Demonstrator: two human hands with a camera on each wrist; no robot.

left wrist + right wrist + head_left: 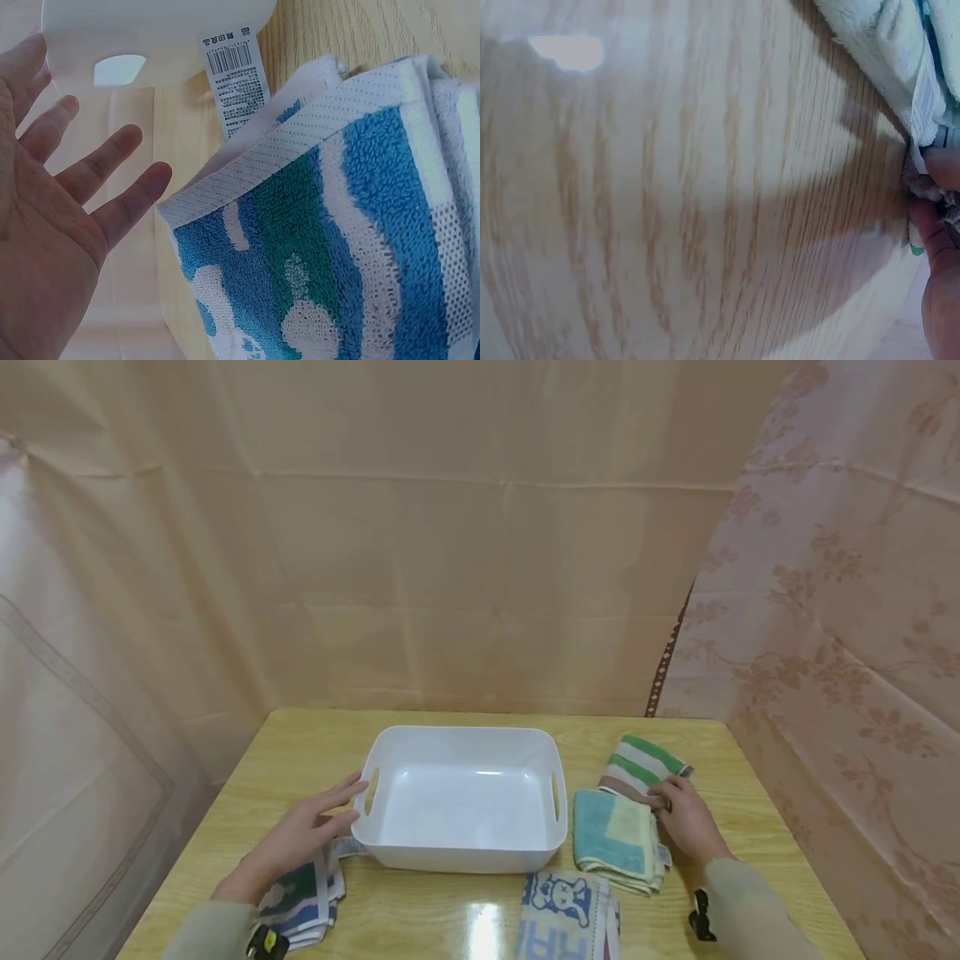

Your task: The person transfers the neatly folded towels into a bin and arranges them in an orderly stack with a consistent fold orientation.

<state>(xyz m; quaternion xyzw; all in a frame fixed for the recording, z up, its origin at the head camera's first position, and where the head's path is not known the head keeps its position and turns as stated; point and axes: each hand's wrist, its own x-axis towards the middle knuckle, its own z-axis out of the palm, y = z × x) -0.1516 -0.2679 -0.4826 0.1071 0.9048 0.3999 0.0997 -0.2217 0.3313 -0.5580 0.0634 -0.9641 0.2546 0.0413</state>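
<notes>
At the right of the head view, my right hand (688,818) pinches the brown end of a green, white and brown striped towel (639,763). The right wrist view shows the thumb and a finger of this hand (943,277) at the gathered cloth. Just in front lies a folded teal and pale yellow towel (611,837), overlapping the striped one. My left hand (296,839) reaches beside the left handle of a white plastic bin (465,861), its fingers spread and holding nothing. Below that hand lies a folded blue, green and white towel (367,225) with a printed label (236,82).
A folded blue and beige towel (558,914) with a bear pattern lies at the front, right of centre. Everything stands on a light wooden table (420,910). Beige curtains (465,568) hang behind it, and a flowered curtain (847,693) hangs at the right.
</notes>
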